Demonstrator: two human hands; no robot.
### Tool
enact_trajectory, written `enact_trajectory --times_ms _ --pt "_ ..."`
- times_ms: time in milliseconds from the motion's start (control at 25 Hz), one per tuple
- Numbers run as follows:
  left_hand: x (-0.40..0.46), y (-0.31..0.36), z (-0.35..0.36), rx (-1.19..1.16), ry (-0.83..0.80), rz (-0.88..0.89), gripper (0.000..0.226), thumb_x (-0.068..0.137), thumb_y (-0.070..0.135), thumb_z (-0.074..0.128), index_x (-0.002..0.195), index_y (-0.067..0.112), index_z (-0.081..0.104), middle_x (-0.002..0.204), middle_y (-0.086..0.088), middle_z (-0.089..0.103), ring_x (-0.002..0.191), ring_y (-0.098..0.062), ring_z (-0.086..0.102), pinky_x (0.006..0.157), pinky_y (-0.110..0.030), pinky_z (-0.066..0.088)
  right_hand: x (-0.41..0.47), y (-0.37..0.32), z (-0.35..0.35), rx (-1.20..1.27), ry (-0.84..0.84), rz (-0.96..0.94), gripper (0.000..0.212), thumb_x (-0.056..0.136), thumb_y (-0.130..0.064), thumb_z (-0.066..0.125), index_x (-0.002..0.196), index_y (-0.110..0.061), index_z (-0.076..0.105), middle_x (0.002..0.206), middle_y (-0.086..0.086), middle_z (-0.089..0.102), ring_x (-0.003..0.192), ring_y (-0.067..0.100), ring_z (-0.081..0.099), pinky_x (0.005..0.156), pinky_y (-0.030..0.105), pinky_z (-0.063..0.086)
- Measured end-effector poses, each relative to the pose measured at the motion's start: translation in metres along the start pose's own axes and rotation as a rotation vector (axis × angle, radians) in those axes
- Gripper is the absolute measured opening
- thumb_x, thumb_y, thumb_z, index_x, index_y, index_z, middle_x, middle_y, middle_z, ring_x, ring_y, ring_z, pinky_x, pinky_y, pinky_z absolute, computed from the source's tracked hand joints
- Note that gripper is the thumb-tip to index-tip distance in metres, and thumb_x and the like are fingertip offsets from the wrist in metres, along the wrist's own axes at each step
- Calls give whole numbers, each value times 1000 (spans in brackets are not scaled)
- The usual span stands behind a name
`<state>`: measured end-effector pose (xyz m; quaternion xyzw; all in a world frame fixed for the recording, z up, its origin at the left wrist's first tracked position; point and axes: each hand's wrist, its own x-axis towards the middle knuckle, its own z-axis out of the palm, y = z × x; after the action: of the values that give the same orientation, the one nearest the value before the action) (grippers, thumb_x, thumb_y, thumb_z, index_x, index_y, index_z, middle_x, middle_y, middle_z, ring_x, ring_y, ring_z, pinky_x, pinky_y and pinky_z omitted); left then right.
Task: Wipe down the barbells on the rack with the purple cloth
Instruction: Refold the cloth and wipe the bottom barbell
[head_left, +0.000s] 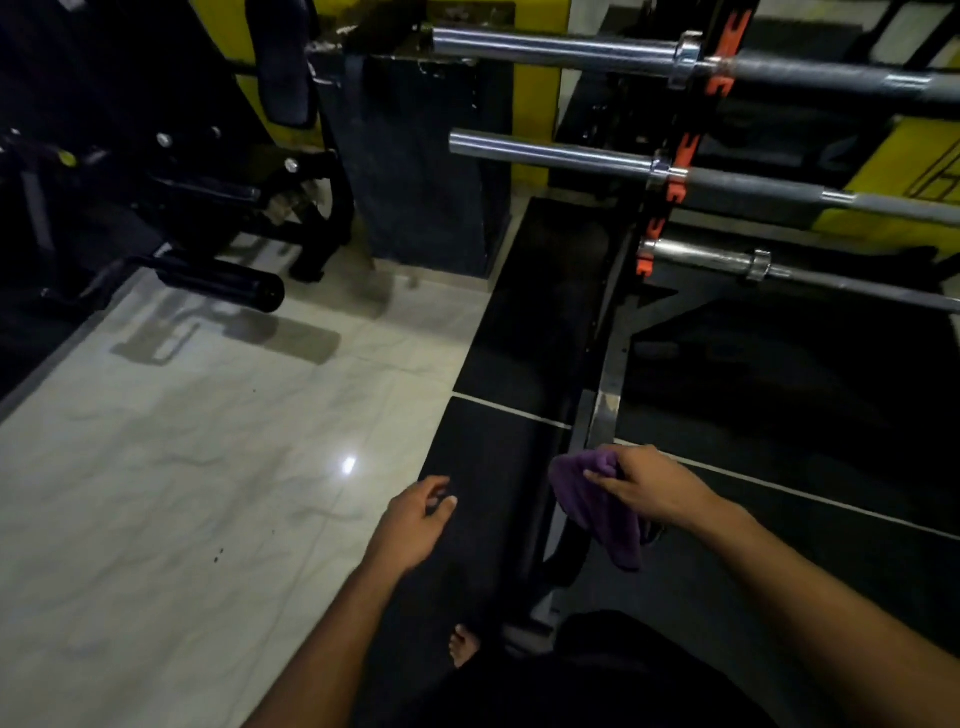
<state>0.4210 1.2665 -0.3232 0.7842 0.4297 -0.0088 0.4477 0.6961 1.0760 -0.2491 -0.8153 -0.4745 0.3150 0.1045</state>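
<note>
Purple soft cloth (597, 506), bunched, is pinched in the right hand (641, 486) low beside the rack foot, well below three untouched steel barbells (550, 153); left hand (415, 519) relaxed, empty; wiping judged not yet begun.

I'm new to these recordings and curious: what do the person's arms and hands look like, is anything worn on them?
Both forearms are bare as far as the picture shows: no sleeves. The left hand and right hand have no gloves, and I see no watch, ring or band, though the light is dim. Nothing marks either arm.
</note>
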Motion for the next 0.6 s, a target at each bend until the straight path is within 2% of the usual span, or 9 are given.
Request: enact_trajectory --times_ms 120,240,400,520,600 --pt "-5 -5 -15 -18 0 -5 35 98 35 60 132 25 60 128 5 66 111 -6 63 98 -26 49 3 -26 -5 24 42 1 19 101 -44 53 92 -28 55 82 -9 59 79 18 57 69 33 41" --pt "-11 -7 -31 56 -12 50 39 98 41 57 135 30 56 133 11 61 117 -6 60 100 -28 48 8 -41 -4 98 94 23 17 102 -45 52 102 -29 58 92 -7 63 89 19 62 74 32 45" --pt "-7 -9 -57 112 14 68 41 100 42 54 139 31 51 138 9 56 122 -9 56 101 -29 46 17 -53 -1 98 124 72 19 101 -49 50 91 -33 52 90 -1 66 88 23 63 77 38 51" --pt "13 2 -66 103 12 84 42 100 44 53 139 32 51 141 10 55 124 -8 55 102 -32 47 22 -53 -4 106 148 122 29 101 -51 50 76 -37 43 80 -8 58 79 20 59 71 36 46" --pt "29 16 -65 95 -17 114 41 100 43 54 139 33 51 141 11 54 123 -6 55 102 -32 47 27 -44 -8 140 167 149 30 100 -50 50 76 -35 45 80 -10 58 78 18 59 70 36 47"
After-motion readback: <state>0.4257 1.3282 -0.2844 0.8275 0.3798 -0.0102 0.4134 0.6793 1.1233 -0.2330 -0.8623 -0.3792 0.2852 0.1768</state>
